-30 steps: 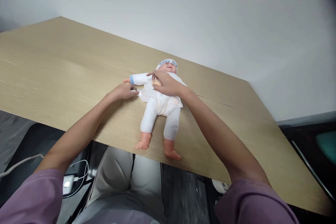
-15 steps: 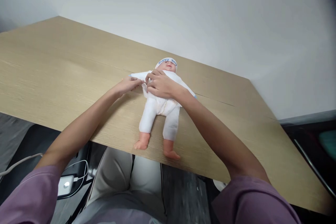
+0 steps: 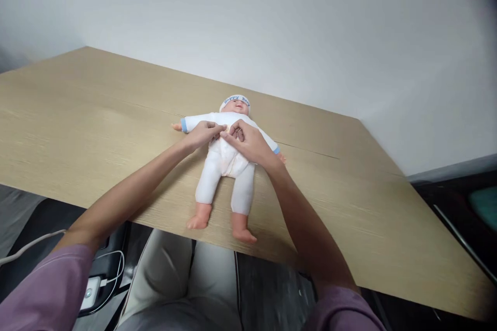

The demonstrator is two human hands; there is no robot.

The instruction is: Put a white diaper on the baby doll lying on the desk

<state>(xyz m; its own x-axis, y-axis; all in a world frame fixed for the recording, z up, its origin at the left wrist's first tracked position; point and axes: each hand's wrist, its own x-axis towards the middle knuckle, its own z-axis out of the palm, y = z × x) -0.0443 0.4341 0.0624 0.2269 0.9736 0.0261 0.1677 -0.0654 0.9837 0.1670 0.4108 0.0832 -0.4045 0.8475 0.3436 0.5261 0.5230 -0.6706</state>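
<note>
A baby doll [image 3: 205, 181] in white clothes with blue cuffs lies on its back on the table, its bare feet towards me. Its cap carries blue lettering. Around its hips is a white diaper [image 3: 232, 163]. My left hand [image 3: 205, 133] is closed in a pinch at the diaper's upper edge, over the doll's belly. Right beside it, my right hand [image 3: 250, 139] has its fingers curled and thumb pointing in at the same edge. The fingertips of both hands nearly meet. What exactly lies between them is partly hidden.
The wooden table [image 3: 97, 129] meets a pale wall [image 3: 233, 26] at the back. Below its front edge are my legs, a white device [image 3: 91, 292] with a cable on a black surface at left. A dark object [image 3: 458, 217] stands past the right edge.
My left hand has moved from the doll's side onto its belly, uncovering the blue cuff. My right hand has drawn back slightly, and the two hands are now together at the diaper's top.
</note>
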